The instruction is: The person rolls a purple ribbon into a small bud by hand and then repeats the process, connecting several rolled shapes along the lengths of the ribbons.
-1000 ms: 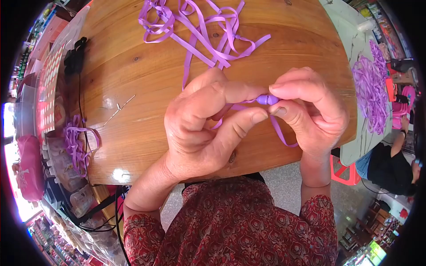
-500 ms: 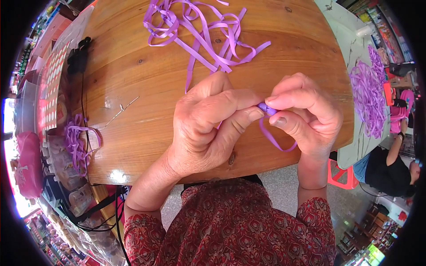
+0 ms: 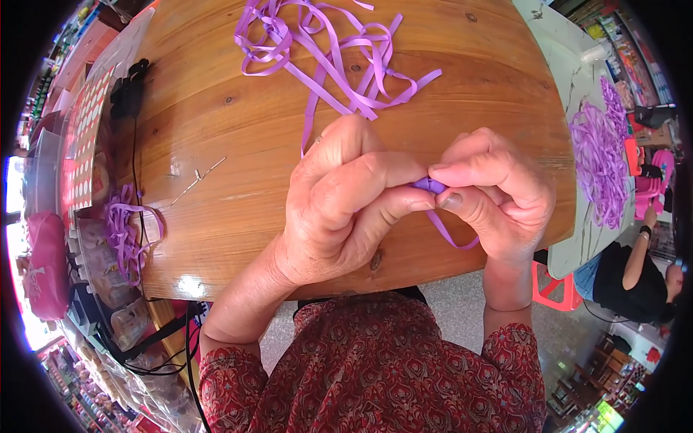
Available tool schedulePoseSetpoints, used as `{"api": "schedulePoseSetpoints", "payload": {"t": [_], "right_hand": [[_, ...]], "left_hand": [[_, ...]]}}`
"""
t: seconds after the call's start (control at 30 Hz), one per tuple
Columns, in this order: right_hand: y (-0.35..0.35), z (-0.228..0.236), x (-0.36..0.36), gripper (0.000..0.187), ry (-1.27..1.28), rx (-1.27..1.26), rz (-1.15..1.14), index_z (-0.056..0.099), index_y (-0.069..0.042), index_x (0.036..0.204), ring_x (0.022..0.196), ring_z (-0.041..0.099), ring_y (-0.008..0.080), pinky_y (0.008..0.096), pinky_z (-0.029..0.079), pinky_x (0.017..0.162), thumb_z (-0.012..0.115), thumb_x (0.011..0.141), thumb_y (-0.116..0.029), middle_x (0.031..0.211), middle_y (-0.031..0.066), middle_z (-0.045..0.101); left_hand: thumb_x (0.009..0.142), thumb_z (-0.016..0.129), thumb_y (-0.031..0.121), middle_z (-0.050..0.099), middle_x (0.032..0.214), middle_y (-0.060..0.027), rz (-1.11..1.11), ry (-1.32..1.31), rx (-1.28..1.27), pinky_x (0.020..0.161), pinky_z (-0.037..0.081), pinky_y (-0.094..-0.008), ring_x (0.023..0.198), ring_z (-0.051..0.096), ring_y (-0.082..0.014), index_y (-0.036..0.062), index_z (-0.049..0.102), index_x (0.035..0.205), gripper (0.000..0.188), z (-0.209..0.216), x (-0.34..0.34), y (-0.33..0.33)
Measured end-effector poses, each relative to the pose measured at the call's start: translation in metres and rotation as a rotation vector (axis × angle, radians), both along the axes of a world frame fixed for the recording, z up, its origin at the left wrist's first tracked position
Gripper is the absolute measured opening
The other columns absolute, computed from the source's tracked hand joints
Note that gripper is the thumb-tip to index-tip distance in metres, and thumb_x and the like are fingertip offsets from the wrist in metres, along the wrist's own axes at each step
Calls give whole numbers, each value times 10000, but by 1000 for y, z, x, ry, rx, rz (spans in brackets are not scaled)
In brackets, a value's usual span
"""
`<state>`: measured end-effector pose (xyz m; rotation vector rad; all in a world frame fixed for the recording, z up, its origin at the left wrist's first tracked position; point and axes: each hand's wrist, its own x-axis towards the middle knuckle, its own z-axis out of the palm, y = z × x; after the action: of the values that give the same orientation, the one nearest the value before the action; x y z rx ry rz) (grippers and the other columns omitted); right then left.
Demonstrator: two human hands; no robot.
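Between my two hands is a purple ribbon (image 3: 431,185), folded into a small tight bundle or knot where the fingertips meet. My left hand (image 3: 346,202) pinches its left side between thumb and forefinger, the other fingers curled in. On the other side my right hand (image 3: 502,191) pinches it with thumb and forefinger. A narrow loop of the same ribbon hangs below the right thumb. Beyond my hands lies a loose tangle of purple ribbons (image 3: 336,61) with small knots in them.
A thin metal tool (image 3: 198,179) lies on the wooden table (image 3: 238,144) at left. Nearer the left edge are a small purple ribbon heap (image 3: 126,234) and a black cable (image 3: 135,155). A large ribbon pile (image 3: 599,155) covers part of the marble-patterned table at right. A person (image 3: 635,274) is beyond it.
Both hands shift slightly and the right fingers come closer to the left ones. The purple bundle turns a little, and the hanging loop shows less.
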<state>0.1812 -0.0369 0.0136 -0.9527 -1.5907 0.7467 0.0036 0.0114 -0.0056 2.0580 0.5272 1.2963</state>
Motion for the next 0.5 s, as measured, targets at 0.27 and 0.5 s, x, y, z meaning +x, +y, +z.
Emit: {"api": "schedulePoseSetpoints", "payload": {"t": [0.27, 0.5], "right_hand": [[-1, -2, -2, 152, 38, 7, -7, 672, -7, 867, 721, 629, 153, 252, 492, 618, 731, 732, 27, 799, 85, 648], [0, -7, -1, 131, -69, 128, 15, 632, 7, 852, 665, 534, 165, 276, 408, 576, 712, 766, -53, 782, 101, 607]], "left_hand": [[701, 757, 160, 494, 667, -21, 20, 53, 106, 538, 380, -299, 585, 469, -164, 43, 667, 845, 207, -1, -4, 1], [755, 728, 211, 505, 715, -40, -38, 11, 174, 562, 373, -311, 622, 457, -183, 3, 646, 885, 259, -6, -5, 1]]}}
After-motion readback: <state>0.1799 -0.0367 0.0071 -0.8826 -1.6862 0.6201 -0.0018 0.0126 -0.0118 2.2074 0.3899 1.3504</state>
